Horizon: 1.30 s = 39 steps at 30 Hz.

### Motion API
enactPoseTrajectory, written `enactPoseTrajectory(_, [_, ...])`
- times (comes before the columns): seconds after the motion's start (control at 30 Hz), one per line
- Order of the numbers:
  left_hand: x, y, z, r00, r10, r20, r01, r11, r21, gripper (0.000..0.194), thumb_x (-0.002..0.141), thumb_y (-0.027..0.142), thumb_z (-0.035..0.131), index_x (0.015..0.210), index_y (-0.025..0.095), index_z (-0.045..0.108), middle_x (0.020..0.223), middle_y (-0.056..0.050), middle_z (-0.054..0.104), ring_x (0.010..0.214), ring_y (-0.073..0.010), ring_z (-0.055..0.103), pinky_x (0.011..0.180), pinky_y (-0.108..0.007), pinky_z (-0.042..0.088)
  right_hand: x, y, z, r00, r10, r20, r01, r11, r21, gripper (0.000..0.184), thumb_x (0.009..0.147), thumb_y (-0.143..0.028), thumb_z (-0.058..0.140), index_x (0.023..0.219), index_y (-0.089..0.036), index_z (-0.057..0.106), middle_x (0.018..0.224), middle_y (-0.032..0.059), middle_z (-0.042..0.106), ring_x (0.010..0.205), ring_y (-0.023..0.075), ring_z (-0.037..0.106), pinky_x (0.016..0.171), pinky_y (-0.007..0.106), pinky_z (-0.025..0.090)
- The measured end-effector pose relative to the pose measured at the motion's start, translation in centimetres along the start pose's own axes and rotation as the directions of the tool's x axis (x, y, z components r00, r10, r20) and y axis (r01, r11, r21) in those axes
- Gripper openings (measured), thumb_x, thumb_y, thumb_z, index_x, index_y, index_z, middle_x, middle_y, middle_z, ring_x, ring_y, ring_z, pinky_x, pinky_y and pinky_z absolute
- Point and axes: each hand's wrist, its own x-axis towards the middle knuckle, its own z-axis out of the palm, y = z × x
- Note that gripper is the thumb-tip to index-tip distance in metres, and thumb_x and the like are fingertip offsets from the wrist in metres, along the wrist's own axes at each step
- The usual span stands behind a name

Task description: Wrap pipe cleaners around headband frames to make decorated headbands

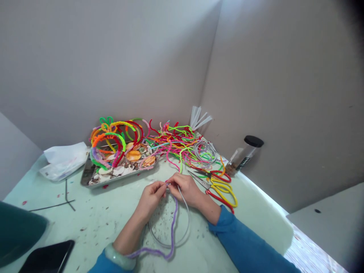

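Note:
My left hand [153, 195] and my right hand [183, 189] meet over the table with thumbs and fingers pinched together. Between their fingertips are the end of a purple pipe cleaner [174, 223] and part of a thin grey wire hoop [188, 220]. The hoop hangs below both hands in a rough circle. From the pinch the pipe cleaner trails down across it and bends left to the bracelet on my left wrist. My fingers hide exactly how wire and pipe cleaner meet. Right of my right hand lie scissors with yellow handles [224, 187] and another pair with red handles [223, 176].
A metal tray [122, 180] holds shells and colourful pipe-cleaner headbands [108, 146]. Behind are a heap of pipe cleaners [173, 138], coiled wire [204, 152] and white strips [199, 117]. A black-lidded jar [244, 153] stands right; plastic bags [65, 161], black sticks [66, 191] and a phone [47, 258] lie left.

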Motion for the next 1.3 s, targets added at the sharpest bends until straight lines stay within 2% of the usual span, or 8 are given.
enactPoseTrajectory(0.13, [-0.1, 0.2, 0.2, 0.999, 0.042, -0.004, -0.042, 0.999, -0.024, 0.025, 0.070, 0.038, 0.062, 0.068, 0.014, 0.055, 0.053, 0.006, 0.042, 0.045, -0.0060, 0.031, 0.043, -0.019, 0.021, -0.1, -0.1, 0.4, 0.999, 0.014, -0.028, -0.015, 0.999, -0.032, 0.010, 0.081, -0.015, 0.051, 0.086, -0.017, 0.060, 0.073, 0.0037, 0.061, 0.065, 0.0139, 0.055, 0.060, 0.024, 0.039])
enactPoseTrajectory(0.3, [-0.2, 0.2, 0.2, 1.000, 0.013, -0.024, -0.014, 0.999, -0.053, 0.026, 0.070, 0.039, 0.063, 0.071, 0.014, 0.055, 0.053, 0.006, 0.043, 0.044, -0.0049, 0.029, 0.042, -0.019, 0.019, 0.0, -0.3, 0.6, 0.997, 0.036, -0.062, -0.032, 0.998, 0.058, 0.009, 0.081, -0.015, 0.051, 0.082, -0.017, 0.060, 0.072, 0.0026, 0.060, 0.063, 0.0127, 0.054, 0.059, 0.023, 0.040])
enactPoseTrajectory(0.47, [-0.2, 0.3, 0.2, 0.999, -0.023, 0.041, 0.029, 0.990, -0.139, 0.030, 0.069, 0.042, 0.064, 0.070, 0.014, 0.051, 0.050, 0.008, 0.038, 0.040, -0.0033, 0.025, 0.040, -0.018, 0.015, 0.1, -0.6, 0.6, 0.991, 0.095, -0.093, -0.081, 0.986, 0.145, 0.008, 0.080, -0.014, 0.052, 0.080, -0.017, 0.060, 0.070, 0.0016, 0.060, 0.062, 0.0116, 0.053, 0.059, 0.022, 0.040])
enactPoseTrajectory(0.73, [-0.4, 0.8, 0.4, 0.993, -0.046, 0.110, 0.064, 0.983, -0.169, 0.034, 0.071, 0.046, 0.062, 0.066, 0.016, 0.046, 0.046, 0.009, 0.035, 0.036, -0.0026, 0.022, 0.037, -0.018, 0.012, 0.2, -0.7, 0.3, 0.992, 0.103, -0.077, -0.087, 0.979, 0.185, 0.008, 0.080, -0.015, 0.052, 0.078, -0.016, 0.060, 0.069, 0.0014, 0.059, 0.061, 0.0114, 0.053, 0.058, 0.022, 0.040])
enactPoseTrajectory(0.93, [-0.5, 0.6, 0.1, 0.977, -0.075, 0.200, 0.117, 0.971, -0.207, 0.033, 0.074, 0.044, 0.060, 0.065, 0.017, 0.044, 0.048, 0.009, 0.036, 0.034, -0.0014, 0.021, 0.035, -0.018, 0.011, 0.3, -0.6, -0.3, 0.999, 0.033, -0.022, -0.029, 0.986, 0.162, 0.008, 0.079, -0.014, 0.053, 0.082, -0.016, 0.060, 0.069, 0.0020, 0.060, 0.061, 0.0119, 0.053, 0.058, 0.022, 0.041])
enactPoseTrajectory(1.1, [-0.6, 0.5, -0.4, 0.945, -0.085, 0.314, 0.187, 0.932, -0.312, 0.030, 0.077, 0.040, 0.060, 0.067, 0.016, 0.045, 0.051, 0.008, 0.039, 0.034, -0.0001, 0.017, 0.034, -0.018, 0.008, 0.3, -0.3, -0.5, 0.999, -0.036, -0.008, 0.037, 0.983, 0.178, 0.012, 0.083, -0.016, 0.051, 0.087, -0.017, 0.062, 0.077, 0.0054, 0.064, 0.069, 0.0140, 0.057, 0.065, 0.025, 0.043])
enactPoseTrajectory(1.2, [-0.6, 0.4, -0.6, 0.935, -0.078, 0.347, 0.208, 0.911, -0.357, 0.028, 0.078, 0.038, 0.060, 0.068, 0.016, 0.045, 0.051, 0.008, 0.039, 0.033, 0.0004, 0.016, 0.034, -0.018, 0.009, 0.4, -0.4, -0.4, 0.999, 0.045, -0.003, -0.042, 0.952, 0.304, 0.013, 0.085, -0.021, 0.051, 0.085, -0.017, 0.063, 0.078, 0.0053, 0.064, 0.071, 0.0140, 0.057, 0.066, 0.025, 0.044])
enactPoseTrajectory(1.3, [-0.5, 0.3, -0.7, 0.939, -0.084, 0.332, 0.206, 0.912, -0.354, 0.029, 0.077, 0.038, 0.061, 0.067, 0.015, 0.047, 0.049, 0.009, 0.038, 0.033, 0.0006, 0.016, 0.035, -0.018, 0.011, 0.5, -0.4, -0.2, 0.977, 0.207, 0.054, -0.207, 0.847, 0.490, 0.014, 0.084, -0.027, 0.054, 0.082, -0.016, 0.064, 0.072, 0.0026, 0.062, 0.064, 0.0120, 0.055, 0.059, 0.023, 0.044])
